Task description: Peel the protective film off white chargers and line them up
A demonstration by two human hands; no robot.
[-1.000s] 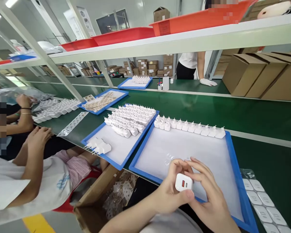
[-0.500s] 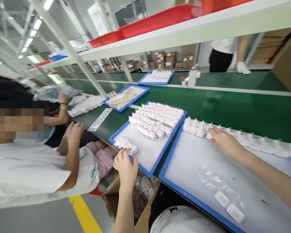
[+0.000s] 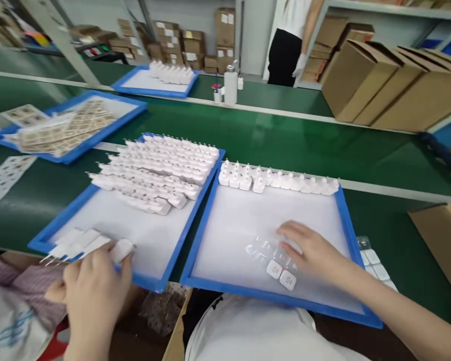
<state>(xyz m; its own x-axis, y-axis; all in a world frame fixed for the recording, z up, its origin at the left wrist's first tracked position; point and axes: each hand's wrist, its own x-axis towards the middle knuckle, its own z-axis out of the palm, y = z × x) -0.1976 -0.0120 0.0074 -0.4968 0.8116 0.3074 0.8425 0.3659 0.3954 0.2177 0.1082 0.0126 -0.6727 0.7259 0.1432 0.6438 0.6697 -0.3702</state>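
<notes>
My left hand is at the near edge of the left blue-rimmed tray. Its thumb and fingers close on a white plug adapter, beside several more white adapters whose metal pins point left. Over the right blue-rimmed tray hovers my right hand, slightly blurred, fingers apart and nothing seen in them. Just left of it lies a clear plastic blister with two white square pieces at its near end. A row of white adapters stands along that tray's far edge.
Packed rows of adapters fill the left tray's far part. Behind are a tray of patterned sheets, another adapter tray and a white bottle. Cartons stand at right. A person stands across the bench.
The view has swung right. My right hand has left the adapter row and come nearer, beside the blister; one adapter stands in front of the row. My left hand has closed on an adapter.
</notes>
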